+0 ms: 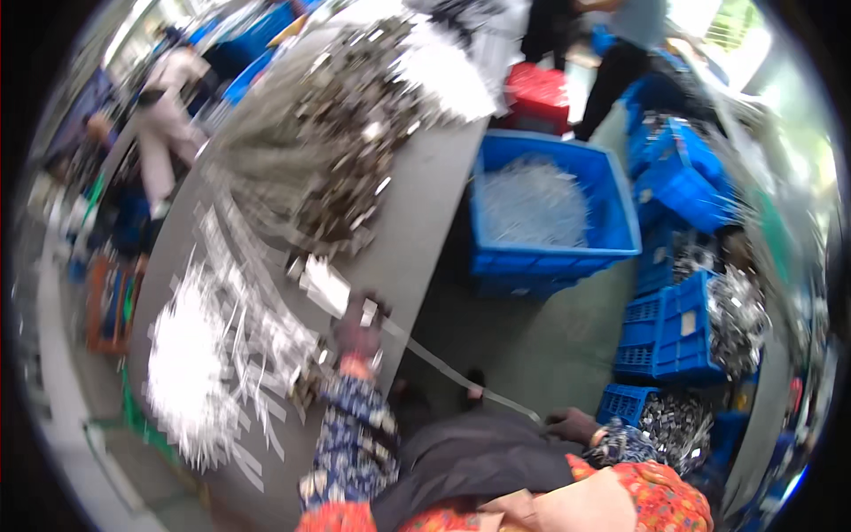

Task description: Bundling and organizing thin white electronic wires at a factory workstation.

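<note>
My left hand (361, 326), in a dark glove, is closed over the grey table, with a small shiny piece showing at its fingers. A long, thin pale strip (443, 365) runs from it across my front to my right hand (572, 426), also gloved and closed at the strip's far end. Motion blur hides the exact grip. Just beyond the left fingers lies a white flat piece (326, 285). Left of that hand spreads a bundle of shiny white strips (199, 363). Farther up the table is a heap of small metallic pieces (355, 133).
A blue crate (554, 257) with clear strips stands right of the table (425, 195). More blue crates (665, 332) full of silvery pieces line the right side. A red crate (536, 97) is behind. Other people (168, 106) stand at the far left and far back.
</note>
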{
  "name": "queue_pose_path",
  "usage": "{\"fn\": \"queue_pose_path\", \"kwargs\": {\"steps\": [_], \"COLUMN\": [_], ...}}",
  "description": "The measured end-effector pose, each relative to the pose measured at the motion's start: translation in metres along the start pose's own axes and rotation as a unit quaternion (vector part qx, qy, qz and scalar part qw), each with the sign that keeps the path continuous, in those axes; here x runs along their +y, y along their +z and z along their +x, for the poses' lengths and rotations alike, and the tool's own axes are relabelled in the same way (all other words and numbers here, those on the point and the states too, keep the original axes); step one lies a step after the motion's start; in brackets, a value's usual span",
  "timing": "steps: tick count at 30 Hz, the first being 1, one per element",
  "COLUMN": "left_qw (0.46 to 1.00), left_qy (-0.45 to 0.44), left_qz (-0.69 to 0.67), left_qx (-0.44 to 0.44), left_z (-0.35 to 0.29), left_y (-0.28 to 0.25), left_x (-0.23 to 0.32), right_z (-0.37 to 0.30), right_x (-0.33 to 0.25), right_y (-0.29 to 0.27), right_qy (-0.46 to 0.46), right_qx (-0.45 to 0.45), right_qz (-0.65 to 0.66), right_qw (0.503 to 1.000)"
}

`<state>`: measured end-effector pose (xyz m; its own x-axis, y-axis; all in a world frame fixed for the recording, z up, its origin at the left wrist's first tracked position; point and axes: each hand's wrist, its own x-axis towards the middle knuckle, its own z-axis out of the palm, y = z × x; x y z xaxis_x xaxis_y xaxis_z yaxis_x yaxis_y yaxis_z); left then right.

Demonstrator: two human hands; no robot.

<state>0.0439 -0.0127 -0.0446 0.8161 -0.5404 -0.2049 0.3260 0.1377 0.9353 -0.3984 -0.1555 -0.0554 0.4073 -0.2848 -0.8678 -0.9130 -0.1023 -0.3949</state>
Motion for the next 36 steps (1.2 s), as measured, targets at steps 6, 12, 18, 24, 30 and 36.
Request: {"fn": "queue_pose_path", "kwargs": {"steps": [6,12,18,24,30,36], "left_qw": [0.966,0.956,0.927,0.933,0.967,0.971], "left_qy": [0.043,0.119,0.092,0.137,0.075,-0.144], "left_qz": [-0.158,-0.151,-0.239,-0.163,-0.104,0.135], "left_qx": [0.199,0.222,0.276,0.29,0.222,-0.132], "left_z": [0.01,-0.004,-0.005,-0.014,-0.021,-0.095], "left_y": [0.001,-0.025,-0.045,-0.04,-0.026,0.014], "left_x": [0.084,0.134,0.143,0.148,0.14,0.019], "right_z": [0.016,0.033,0.029,0.042,0.049,0.064], "right_x": [0.033,0.005,-0.014,0.001,0.01,-0.012], "right_y": [-0.001,0.005,-0.002,-0.003,-0.005,0.002], "right_qy": [-0.009,-0.051,-0.063,-0.079,-0.099,-0.096], "right_qx": [0.028,0.014,-0.008,-0.031,-0.049,-0.072], "right_qz": [0.065,0.096,0.137,0.116,0.124,0.162], "right_qw": [0.997,0.994,0.988,0.99,0.986,0.979]}}
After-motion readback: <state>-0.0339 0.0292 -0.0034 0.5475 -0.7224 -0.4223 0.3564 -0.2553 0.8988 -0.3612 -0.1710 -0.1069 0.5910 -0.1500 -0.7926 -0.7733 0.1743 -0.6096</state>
